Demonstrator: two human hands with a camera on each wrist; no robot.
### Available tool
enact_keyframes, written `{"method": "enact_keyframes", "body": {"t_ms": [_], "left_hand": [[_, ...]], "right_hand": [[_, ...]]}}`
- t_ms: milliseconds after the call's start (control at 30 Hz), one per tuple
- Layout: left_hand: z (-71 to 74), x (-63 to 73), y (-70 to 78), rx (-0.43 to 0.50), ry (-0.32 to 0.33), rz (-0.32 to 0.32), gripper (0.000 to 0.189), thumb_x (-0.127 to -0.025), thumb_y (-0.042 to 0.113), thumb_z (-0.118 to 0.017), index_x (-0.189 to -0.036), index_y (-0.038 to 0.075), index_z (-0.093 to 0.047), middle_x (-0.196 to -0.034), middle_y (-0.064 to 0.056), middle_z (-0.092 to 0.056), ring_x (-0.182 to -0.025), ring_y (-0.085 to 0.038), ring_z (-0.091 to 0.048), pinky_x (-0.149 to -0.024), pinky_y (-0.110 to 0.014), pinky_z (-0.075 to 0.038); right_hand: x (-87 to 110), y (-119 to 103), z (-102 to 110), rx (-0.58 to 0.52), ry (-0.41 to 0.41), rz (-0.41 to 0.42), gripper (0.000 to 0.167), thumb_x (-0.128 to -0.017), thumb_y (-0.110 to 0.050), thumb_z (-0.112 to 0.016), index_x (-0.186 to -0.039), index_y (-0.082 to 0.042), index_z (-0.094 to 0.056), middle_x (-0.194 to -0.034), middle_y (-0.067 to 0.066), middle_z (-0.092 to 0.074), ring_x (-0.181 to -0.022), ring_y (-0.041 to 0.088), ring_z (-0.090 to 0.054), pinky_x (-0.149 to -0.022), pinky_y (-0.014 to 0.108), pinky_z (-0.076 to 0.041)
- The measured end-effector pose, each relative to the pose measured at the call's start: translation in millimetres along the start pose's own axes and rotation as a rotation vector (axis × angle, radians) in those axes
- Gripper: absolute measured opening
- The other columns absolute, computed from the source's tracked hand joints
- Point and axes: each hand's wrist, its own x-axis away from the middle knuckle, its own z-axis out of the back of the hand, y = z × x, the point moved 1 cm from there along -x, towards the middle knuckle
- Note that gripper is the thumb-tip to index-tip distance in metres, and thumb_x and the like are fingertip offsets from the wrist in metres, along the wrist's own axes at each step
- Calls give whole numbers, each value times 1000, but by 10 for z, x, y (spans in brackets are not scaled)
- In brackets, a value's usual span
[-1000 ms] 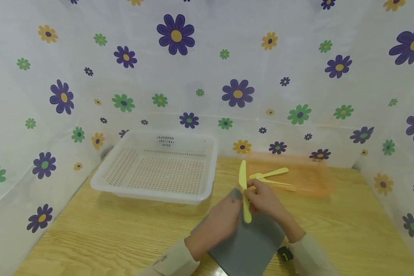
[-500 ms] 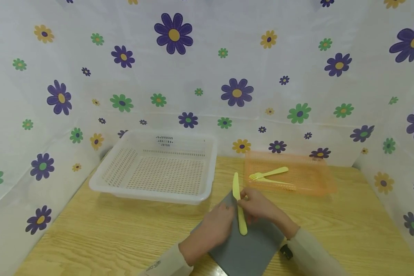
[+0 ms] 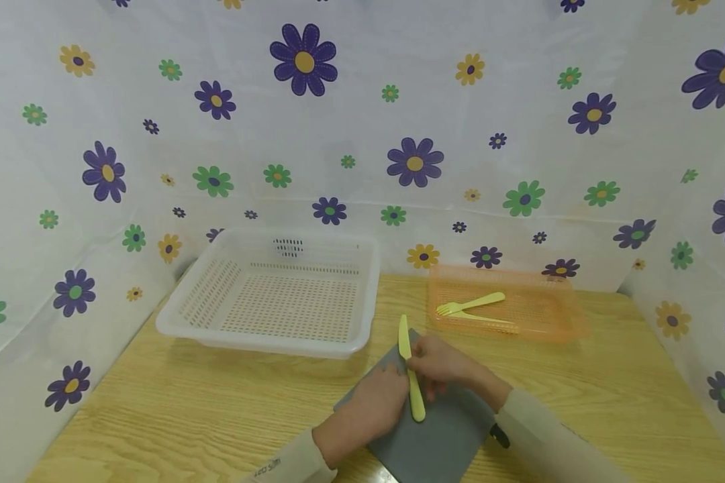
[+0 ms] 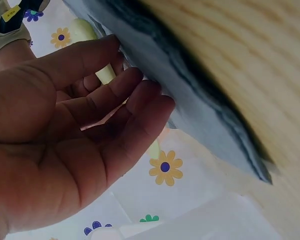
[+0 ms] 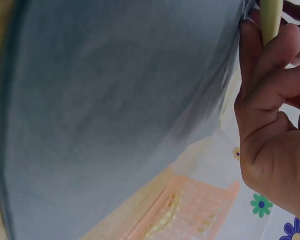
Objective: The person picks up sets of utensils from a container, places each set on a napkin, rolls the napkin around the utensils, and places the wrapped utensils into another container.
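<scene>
A yellow plastic knife lies lengthwise over a folded grey napkin, its blade pointing away toward the back. My right hand pinches the knife around its middle between thumb and fingers. Just left of the knife, my left hand rests at the napkin; the left wrist view shows its fingers loosely bent, with the tips at the grey fabric. The handle shows beside the right fingers in the right wrist view. Part of the napkin is hidden under both hands.
A white perforated basket stands at the back left. At the back right, a shallow orange basket holds a yellow fork and another thin yellow piece. A flower-patterned sheet encloses the wooden table.
The right hand has brought the knife from near the orange basket down and left over the napkin. The left hand has shifted slightly left and toward the front.
</scene>
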Motion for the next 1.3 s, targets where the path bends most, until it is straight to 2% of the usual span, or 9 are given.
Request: {"method": "enact_keyframes", "body": {"t_ms": [300,433,767,1033,1167,1300], "left_hand": [[-31,-4,0,-38,3,-26,16,-97,17,-63,-107,6,-69,-93,-7,-61,-82,-18,-61,-69,-26,-53],[-39,-3,5,-40,11,-23,15,-97,17,-64,-105,6,-69,-93,-7,-61,-82,-18,-61,-69,-26,-54],[-40,-9,8,19,-13,2,14,-98,15,-62,-106,6,-68,-98,-7,-61,-87,-19,-60,-67,-29,-54],[-20,2,5,35,-26,-1,14,-95,12,-66,-107,6,-68,-100,-7,-62,-88,-19,-59,-73,-29,-54],[-26,5,-2,45,-37,5,16,-94,10,-66,-109,4,-68,-98,-8,-60,-86,-19,-58,-69,-29,-54],[-11,19,-12,34,-34,-19,17,-95,9,-65,-110,2,-68,-98,-8,-60,-85,-19,-58,-67,-28,-54]], "right_hand": [[6,35,-90,-94,-54,-49,24,-94,-4,-50,-74,3,-62,-57,15,-66,-44,14,-63,-42,27,-52],[20,39,-107,-94,-63,-62,27,-94,-3,-50,-72,4,-63,-57,16,-66,-44,14,-63,-42,28,-52],[7,57,-121,-109,-38,-82,25,-97,-7,-53,-74,1,-60,-56,11,-65,-45,13,-62,-43,29,-53],[-5,98,-133,-131,-24,-84,32,-97,-9,-57,-68,4,-64,-56,10,-65,-45,13,-63,-46,30,-55],[-7,116,-121,-130,-36,-89,35,-97,-9,-58,-65,4,-65,-55,8,-65,-45,12,-63,-46,29,-55],[-6,116,-114,-128,-38,-104,34,-97,-9,-58,-66,4,-66,-55,8,-65,-45,12,-63,-46,29,-55]]}}
